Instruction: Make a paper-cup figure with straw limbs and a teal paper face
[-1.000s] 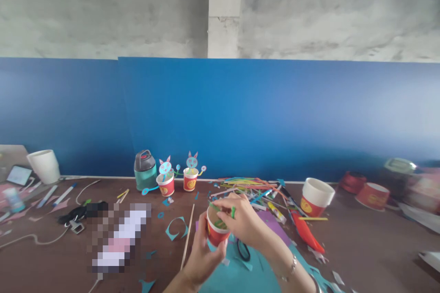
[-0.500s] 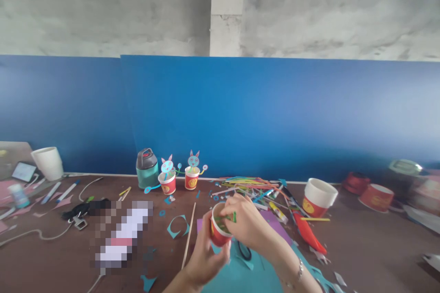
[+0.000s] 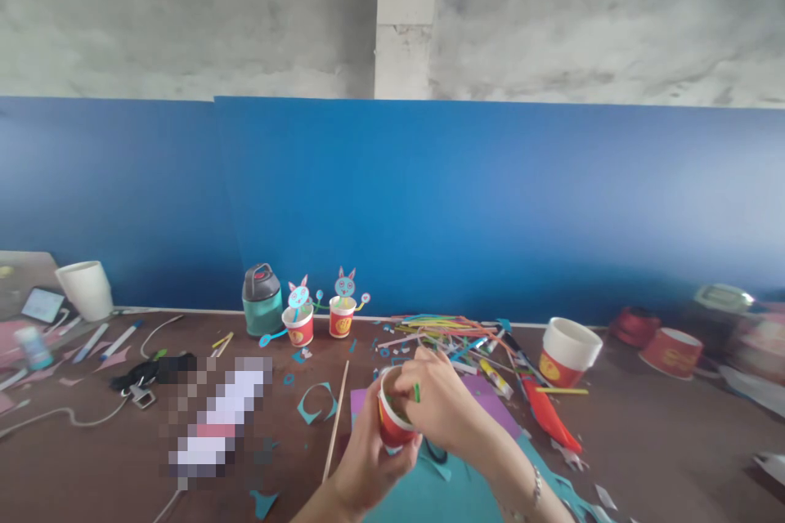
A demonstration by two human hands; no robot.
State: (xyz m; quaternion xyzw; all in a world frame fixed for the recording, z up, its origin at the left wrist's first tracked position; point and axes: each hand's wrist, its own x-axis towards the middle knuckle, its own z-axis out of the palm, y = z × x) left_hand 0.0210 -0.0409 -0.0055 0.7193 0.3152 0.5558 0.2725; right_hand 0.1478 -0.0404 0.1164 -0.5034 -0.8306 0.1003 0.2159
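Note:
My left hand is wrapped round a small red and white paper cup, held tilted over the table. My right hand reaches in over the rim, its fingers closed on a thin green strip. One end of that strip sticks out by the knuckles; the rest is hidden in the cup. Beneath my hands lie a turquoise sheet and a purple sheet. A dark-handled tool, partly covered, rests on the turquoise sheet.
Two paper cups with cat-face figures stand at the back beside a teal flask. Thin coloured strips are heaped behind my hands. Stacked cups and a red pouch are to the right; a wooden stick lies left.
My right fingers have sunk deeper into the cup, and less of the green strip shows. The cup has shifted slightly right and down with my left hand.

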